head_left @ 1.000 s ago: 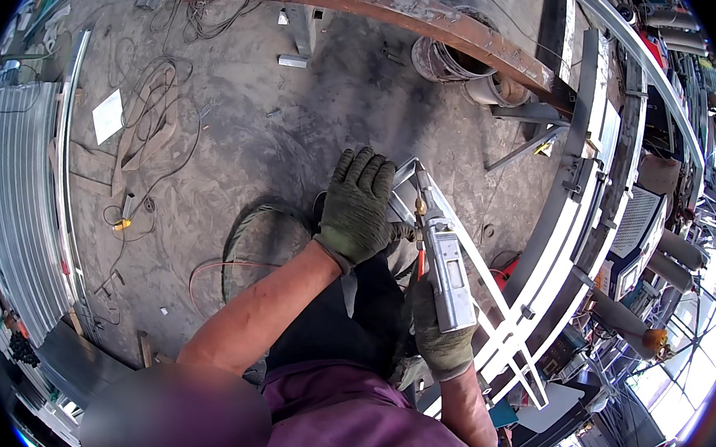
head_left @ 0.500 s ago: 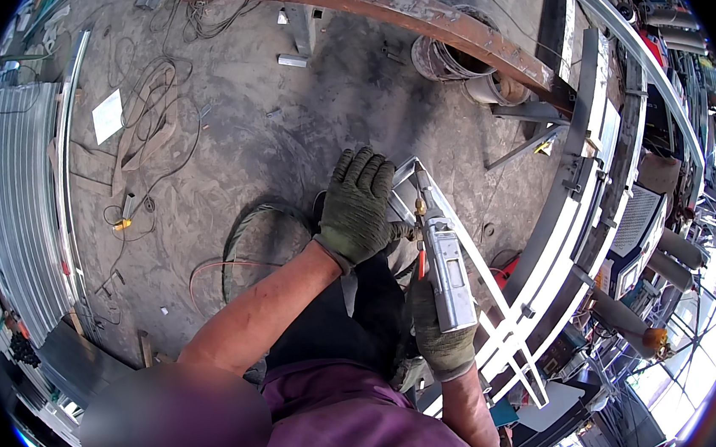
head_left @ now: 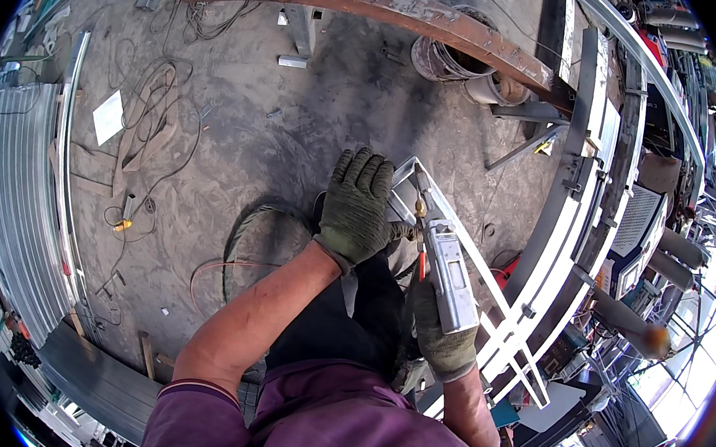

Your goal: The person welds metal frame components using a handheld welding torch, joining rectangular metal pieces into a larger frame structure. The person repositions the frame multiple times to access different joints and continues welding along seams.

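My left hand (head_left: 356,207), in a green work glove, rests flat on the upper end of a silver metal frame (head_left: 491,284) made of thin square tubes. My right hand (head_left: 440,327), also gloved, grips a grey hand-held welding tool (head_left: 448,275). The tool's brass-tipped nozzle (head_left: 418,194) points up at the frame's corner, right beside my left fingers. My purple sleeves fill the lower middle of the view.
A long rusty steel beam (head_left: 408,15) runs across the top. Curved grey metal rails (head_left: 616,158) sweep down the right. Corrugated sheets (head_left: 11,203) lie at the left. Cables (head_left: 146,131) and a coiled hose (head_left: 249,241) lie on the concrete floor. Metal buckets (head_left: 482,85) stand by the beam.
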A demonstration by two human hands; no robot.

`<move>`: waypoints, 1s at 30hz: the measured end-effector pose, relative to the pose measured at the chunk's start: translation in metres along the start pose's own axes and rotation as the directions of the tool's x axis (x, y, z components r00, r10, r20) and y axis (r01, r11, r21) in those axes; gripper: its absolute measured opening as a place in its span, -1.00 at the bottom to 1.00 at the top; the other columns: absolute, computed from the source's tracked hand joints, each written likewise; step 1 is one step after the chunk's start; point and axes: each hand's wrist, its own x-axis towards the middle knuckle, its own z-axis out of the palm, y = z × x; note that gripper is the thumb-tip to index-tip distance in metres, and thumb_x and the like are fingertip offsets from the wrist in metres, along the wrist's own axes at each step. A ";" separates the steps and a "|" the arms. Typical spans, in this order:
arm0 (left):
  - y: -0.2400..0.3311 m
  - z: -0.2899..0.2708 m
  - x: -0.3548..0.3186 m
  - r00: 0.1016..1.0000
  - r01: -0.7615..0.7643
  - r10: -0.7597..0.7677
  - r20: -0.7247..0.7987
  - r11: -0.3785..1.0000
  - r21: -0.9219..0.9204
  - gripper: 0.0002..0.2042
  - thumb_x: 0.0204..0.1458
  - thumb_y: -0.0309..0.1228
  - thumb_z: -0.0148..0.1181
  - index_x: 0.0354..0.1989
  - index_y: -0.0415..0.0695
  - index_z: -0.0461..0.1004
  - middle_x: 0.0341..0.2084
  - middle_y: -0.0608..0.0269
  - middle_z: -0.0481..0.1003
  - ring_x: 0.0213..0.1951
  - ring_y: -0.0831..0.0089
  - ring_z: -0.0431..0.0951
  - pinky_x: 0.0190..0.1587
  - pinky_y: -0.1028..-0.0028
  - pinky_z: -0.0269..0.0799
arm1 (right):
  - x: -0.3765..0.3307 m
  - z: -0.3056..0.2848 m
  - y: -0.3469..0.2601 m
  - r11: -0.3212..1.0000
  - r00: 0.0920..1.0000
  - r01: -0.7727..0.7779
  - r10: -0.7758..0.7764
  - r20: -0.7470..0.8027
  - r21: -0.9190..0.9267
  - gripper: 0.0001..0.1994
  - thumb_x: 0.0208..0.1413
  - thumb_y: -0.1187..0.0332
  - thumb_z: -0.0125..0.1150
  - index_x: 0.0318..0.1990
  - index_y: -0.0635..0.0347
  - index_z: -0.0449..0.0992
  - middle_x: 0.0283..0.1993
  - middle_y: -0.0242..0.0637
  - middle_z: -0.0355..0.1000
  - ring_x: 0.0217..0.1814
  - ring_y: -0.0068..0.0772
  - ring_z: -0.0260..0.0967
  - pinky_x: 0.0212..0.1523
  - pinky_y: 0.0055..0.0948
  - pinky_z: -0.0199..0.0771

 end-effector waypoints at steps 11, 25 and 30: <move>0.004 -0.002 0.001 0.999 0.044 -0.044 0.001 0.999 -0.019 0.14 -0.30 0.25 0.64 0.39 -0.37 0.43 0.35 -0.21 0.48 0.44 -0.16 0.41 0.64 -0.15 0.09 | -0.004 -0.007 -0.001 1.000 0.997 0.005 -0.007 -0.083 -0.020 -0.77 0.26 0.37 0.46 0.02 0.19 0.67 -0.18 -0.09 0.61 -0.20 0.10 0.59 -0.18 0.01 0.57; 0.001 0.000 -0.002 1.000 0.022 -0.021 0.012 0.999 -0.028 0.15 -0.20 0.32 0.56 0.43 -0.38 0.40 0.37 -0.25 0.46 0.46 -0.19 0.40 0.63 -0.17 0.09 | -0.001 -0.004 0.003 0.998 0.998 -0.041 0.043 -0.041 0.053 -0.72 0.29 0.35 0.44 0.10 0.19 0.69 -0.09 -0.08 0.66 -0.10 0.10 0.63 -0.07 -0.01 0.61; 0.001 0.000 -0.002 0.999 0.027 -0.027 0.018 0.999 -0.022 0.15 -0.20 0.33 0.56 0.43 -0.38 0.40 0.37 -0.25 0.45 0.46 -0.19 0.39 0.63 -0.17 0.08 | 0.002 -0.005 -0.002 0.995 0.997 -0.066 0.068 -0.038 0.071 -0.72 0.30 0.36 0.44 0.11 0.20 0.69 -0.09 -0.09 0.66 -0.11 0.10 0.64 -0.08 -0.02 0.62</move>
